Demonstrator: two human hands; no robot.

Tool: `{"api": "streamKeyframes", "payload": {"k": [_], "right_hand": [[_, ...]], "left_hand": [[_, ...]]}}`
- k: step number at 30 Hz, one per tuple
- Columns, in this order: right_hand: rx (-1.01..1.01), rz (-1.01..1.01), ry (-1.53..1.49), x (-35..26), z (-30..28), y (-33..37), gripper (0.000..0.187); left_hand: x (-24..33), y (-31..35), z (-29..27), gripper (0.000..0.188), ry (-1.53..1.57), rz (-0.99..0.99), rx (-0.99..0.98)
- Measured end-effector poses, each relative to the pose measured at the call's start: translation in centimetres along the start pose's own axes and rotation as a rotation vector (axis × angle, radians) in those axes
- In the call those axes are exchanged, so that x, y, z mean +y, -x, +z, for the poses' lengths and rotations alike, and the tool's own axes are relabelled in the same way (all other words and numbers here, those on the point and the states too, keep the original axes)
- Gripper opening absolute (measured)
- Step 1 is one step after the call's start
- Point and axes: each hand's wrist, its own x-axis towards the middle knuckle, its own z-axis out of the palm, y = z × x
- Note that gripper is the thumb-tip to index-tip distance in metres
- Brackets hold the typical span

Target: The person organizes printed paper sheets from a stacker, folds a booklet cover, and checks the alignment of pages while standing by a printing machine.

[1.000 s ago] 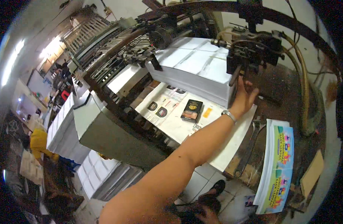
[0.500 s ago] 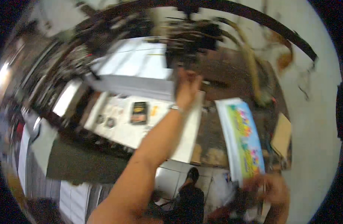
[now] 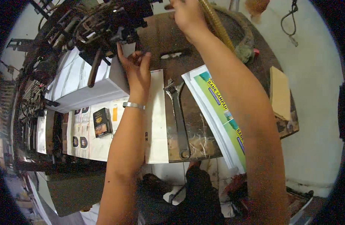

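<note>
My left hand (image 3: 136,73), with a metal bracelet at its wrist, is at the right end of a tall stack of white paper (image 3: 93,92). Its index finger points up beside the dark machine (image 3: 108,28), the thumb stands apart and the other fingers bend loosely; nothing shows in its grasp. Across the table, at the top edge, my right hand (image 3: 189,18) is closed next to a ribbed yellowish hose (image 3: 219,26). Its fingers are partly cut off, and what they hold cannot be made out. Below its forearm lie colourful printed sheets (image 3: 213,93), partly covered by the arm.
An adjustable wrench (image 3: 178,120) lies between a white sheet (image 3: 156,123) and the printed sheets. A small dark box (image 3: 102,122) rests on the printed paper at left. At the table's right edge is a tan pad (image 3: 279,93). A cable loop (image 3: 288,22) hangs on the wall.
My right hand has gone from low at the right, by the printed sheets, up to the far side near the hose. My left hand stays by the paper stack and machine. The view has shifted.
</note>
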Motion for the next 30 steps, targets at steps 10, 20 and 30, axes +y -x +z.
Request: {"api": "streamKeyframes", "payload": {"k": [10, 20, 30], "right_hand": [[0.192, -0.264, -0.13, 2.0, 4.5, -1.7, 0.045], [0.178, -0.391, -0.139, 2.4, 4.8, -1.7, 0.033], [0.207, -0.444, -0.061, 3.1, 4.7, -1.5, 0.03]], "left_hand": [[0.1, -0.1, -0.2, 0.099, -0.032, 0.002, -0.012], [-1.1, -0.6, -1.0, 0.097, -0.06, 0.057, -0.041], [-0.3, -0.3, -0.5, 0.097, -0.048, 0.039, -0.02]]}}
